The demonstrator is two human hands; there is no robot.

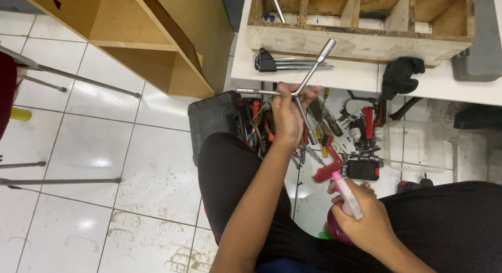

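My left hand (289,112) is raised over a pile of tools and grips a metal three-way socket wrench (308,85) at its centre; the wrench's arms point left, up-right and down. My right hand (366,221) is low at the right, above my knee, wrapped around a pink spray bottle (345,200) with a clear nozzle head that points up and left. Both of my legs are in dark trousers, seen at the bottom.
Loose tools (340,142) lie heaped on the tiled floor beside a black tool case (214,119). A white table (308,74) carries a wooden divided box (361,35), a hex key set (285,63) and a black cloth (400,74). A wooden shelf unit (151,43) stands left.
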